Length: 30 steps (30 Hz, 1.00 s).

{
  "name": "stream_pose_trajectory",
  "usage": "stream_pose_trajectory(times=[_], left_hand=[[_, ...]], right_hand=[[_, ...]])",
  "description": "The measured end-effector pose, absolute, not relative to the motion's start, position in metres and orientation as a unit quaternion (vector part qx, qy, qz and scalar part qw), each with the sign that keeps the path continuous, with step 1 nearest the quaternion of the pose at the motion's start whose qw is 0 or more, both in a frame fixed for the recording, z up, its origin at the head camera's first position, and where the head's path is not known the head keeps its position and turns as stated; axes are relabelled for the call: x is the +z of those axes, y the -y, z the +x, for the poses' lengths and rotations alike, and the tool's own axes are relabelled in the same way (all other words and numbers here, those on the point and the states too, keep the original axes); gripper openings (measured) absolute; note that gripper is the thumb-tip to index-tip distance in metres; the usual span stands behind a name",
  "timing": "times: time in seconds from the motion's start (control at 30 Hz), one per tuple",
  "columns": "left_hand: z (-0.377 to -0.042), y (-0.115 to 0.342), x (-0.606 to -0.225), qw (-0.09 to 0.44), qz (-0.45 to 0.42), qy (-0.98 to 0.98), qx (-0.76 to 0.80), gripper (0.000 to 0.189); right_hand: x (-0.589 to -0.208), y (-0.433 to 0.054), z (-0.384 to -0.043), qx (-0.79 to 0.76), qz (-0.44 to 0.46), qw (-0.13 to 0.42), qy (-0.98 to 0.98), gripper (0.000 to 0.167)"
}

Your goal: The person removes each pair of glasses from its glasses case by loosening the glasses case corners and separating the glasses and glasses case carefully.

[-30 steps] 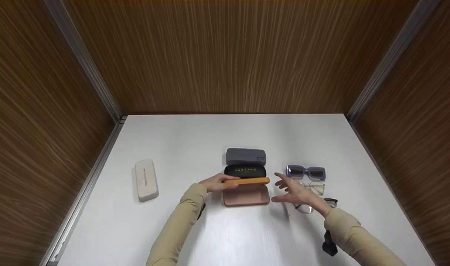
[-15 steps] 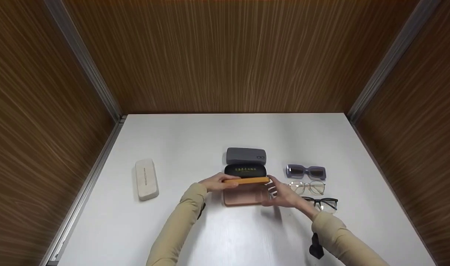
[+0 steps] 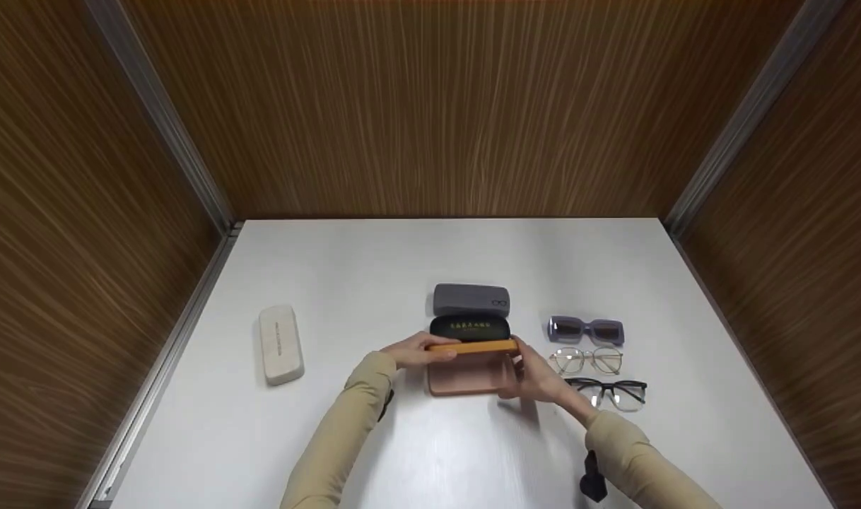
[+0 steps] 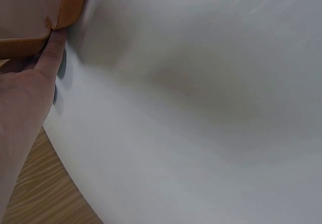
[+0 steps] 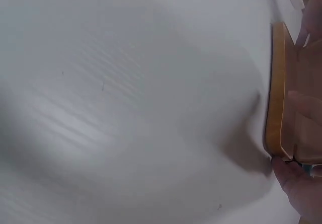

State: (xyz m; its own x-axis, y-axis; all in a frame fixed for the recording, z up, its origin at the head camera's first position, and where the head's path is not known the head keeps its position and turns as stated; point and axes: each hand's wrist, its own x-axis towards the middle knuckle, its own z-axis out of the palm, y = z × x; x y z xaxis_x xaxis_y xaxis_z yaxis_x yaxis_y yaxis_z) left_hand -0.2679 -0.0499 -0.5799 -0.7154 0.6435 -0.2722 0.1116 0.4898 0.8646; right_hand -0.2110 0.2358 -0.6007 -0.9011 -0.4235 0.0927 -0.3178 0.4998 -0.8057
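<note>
Orange case (image 3: 469,378) sits open on the table (image 3: 430,459). Left hand (image 3: 413,350) pinches its lid (image 3: 480,347); right hand (image 3: 536,378) curls about the right end. Recommended: even, gentle pressure, both ends level.

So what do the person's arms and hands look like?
The left sleeve and right sleeve are plain beige and wrinkled, and both stop short of the hands. The left hand and right hand wear no gloves. A small black piece sticks out by the right sleeve, and a dark bit shows by the left one.
</note>
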Motion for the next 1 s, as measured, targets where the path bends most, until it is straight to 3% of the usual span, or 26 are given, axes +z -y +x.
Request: stream_pose_trajectory(times=[0.27, 1.0], left_hand=[[-0.267, 0.050, -0.578, 0.299, 0.237, -0.809, 0.448, 0.048], [-0.268, 0.046, -0.575, 0.315, 0.235, -0.833, 0.390, 0.059]], right_hand=[[-0.613, -0.232, -0.212, -0.448, -0.176, 0.049, -0.875, 0.116], [-0.624, -0.224, -0.211, -0.438, -0.130, 0.014, -0.889, 0.114]])
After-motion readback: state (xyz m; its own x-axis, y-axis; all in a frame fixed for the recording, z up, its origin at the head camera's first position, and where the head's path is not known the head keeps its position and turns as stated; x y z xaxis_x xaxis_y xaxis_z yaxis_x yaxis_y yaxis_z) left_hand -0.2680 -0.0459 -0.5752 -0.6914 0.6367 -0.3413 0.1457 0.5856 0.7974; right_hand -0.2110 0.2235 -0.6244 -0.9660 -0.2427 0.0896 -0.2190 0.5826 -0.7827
